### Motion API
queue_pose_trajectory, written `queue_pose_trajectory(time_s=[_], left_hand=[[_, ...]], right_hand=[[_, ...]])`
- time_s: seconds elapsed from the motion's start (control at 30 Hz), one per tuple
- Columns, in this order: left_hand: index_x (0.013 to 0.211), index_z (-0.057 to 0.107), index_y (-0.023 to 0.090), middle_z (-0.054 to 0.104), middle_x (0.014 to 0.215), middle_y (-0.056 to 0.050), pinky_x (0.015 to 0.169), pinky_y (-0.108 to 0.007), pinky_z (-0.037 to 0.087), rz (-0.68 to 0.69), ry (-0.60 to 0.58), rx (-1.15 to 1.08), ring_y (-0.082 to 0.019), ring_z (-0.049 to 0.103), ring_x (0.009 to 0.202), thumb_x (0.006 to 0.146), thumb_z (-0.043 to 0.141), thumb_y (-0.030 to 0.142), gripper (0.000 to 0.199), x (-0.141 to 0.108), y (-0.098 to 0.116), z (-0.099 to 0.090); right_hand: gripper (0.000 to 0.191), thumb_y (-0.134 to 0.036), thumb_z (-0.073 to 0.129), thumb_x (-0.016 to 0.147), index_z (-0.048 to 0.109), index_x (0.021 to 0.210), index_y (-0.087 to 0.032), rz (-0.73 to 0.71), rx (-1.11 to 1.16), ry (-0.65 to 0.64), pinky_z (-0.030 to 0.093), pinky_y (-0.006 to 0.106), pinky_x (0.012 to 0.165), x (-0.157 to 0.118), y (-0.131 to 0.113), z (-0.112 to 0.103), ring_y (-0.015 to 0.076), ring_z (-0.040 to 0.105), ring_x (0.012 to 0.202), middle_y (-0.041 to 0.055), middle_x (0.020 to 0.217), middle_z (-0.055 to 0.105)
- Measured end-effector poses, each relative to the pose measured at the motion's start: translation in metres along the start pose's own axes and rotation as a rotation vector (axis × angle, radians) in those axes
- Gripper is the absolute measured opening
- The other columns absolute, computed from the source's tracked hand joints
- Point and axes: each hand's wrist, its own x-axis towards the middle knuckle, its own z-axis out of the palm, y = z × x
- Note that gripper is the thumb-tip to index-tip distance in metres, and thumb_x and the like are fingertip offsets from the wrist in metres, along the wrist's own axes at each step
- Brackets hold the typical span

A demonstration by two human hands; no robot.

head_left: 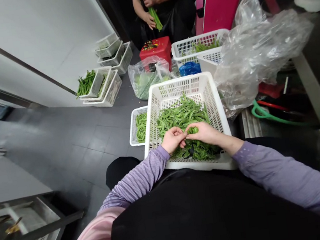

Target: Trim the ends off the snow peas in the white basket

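Note:
A large white plastic basket (217, 100) stands in front of me, holding a heap of green pea pods (181, 113). Over the heap my left hand (174, 139) and my right hand (204, 133) meet, fingertips pinched together. A green pea pod (192, 130) shows in the curl of my right fingers. What the left fingertips pinch is too small to make out. Below my hands lie stringy green trimmings (203, 150) and a small black object (190, 151) of unclear kind. Left of the basket sits a smaller white basket (132, 133) with more pods.
A co-worker's hands (149, 7) hold long green stalks beyond a red stool (158, 51). Plastic bags (252, 56) crowd the right side, near green-handled scissors (262, 112). White baskets (115, 92) of vegetables stand along the left wall; another basket (180, 50) is behind mine.

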Motion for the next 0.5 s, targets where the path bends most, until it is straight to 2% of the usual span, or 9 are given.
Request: queue_pose_trajectory(time_s=[0.13, 0.3, 0.4, 0.5], left_hand=[[0.071, 0.047, 0.011, 0.057, 0.054, 0.000, 0.040, -0.017, 0.044, -0.032, -0.053, 0.090, -0.007, 0.053, 0.041, 0.075, 0.056, 0.028, 0.020, -0.006, 0.010, -0.002], [0.066, 0.050, 0.008, 0.058, 0.054, -0.002, 0.041, -0.017, 0.046, -0.090, -0.112, 0.216, -0.007, 0.054, 0.042, 0.079, 0.048, 0.017, 0.016, -0.007, 0.028, -0.011], [0.066, 0.051, 0.007, 0.059, 0.055, -0.003, 0.040, -0.019, 0.046, -0.156, -0.143, 0.117, -0.009, 0.055, 0.042, 0.076, 0.048, 0.011, 0.012, -0.007, 0.033, -0.013], [0.068, 0.054, 0.007, 0.060, 0.056, -0.004, 0.039, -0.018, 0.046, -0.261, -0.116, -0.061, -0.008, 0.054, 0.041, 0.075, 0.042, 0.009, 0.014, -0.007, 0.026, -0.012]], right_hand=[[0.016, -0.029, 0.057, 0.068, 0.064, 0.081, -0.021, -0.054, -0.126, 0.024, 0.041, 0.027, 0.066, -0.004, -0.001, -0.003, 0.0168, 0.057, 0.072, 0.0010, 0.077, 0.064], [0.014, -0.027, 0.056, 0.071, 0.063, 0.082, -0.023, -0.219, -0.272, 0.027, 0.040, 0.027, 0.066, -0.006, -0.002, -0.008, 0.0176, 0.057, 0.076, 0.0018, 0.083, 0.063], [0.012, -0.026, 0.055, 0.071, 0.062, 0.080, -0.023, -0.266, -0.236, 0.008, 0.040, 0.026, 0.066, -0.007, -0.004, -0.011, 0.0168, 0.056, 0.075, 0.0014, 0.081, 0.062], [0.011, -0.026, 0.055, 0.071, 0.062, 0.079, -0.021, -0.274, -0.116, 0.039, 0.040, 0.027, 0.068, -0.008, -0.008, -0.012, 0.0164, 0.056, 0.075, 0.0017, 0.081, 0.062]])
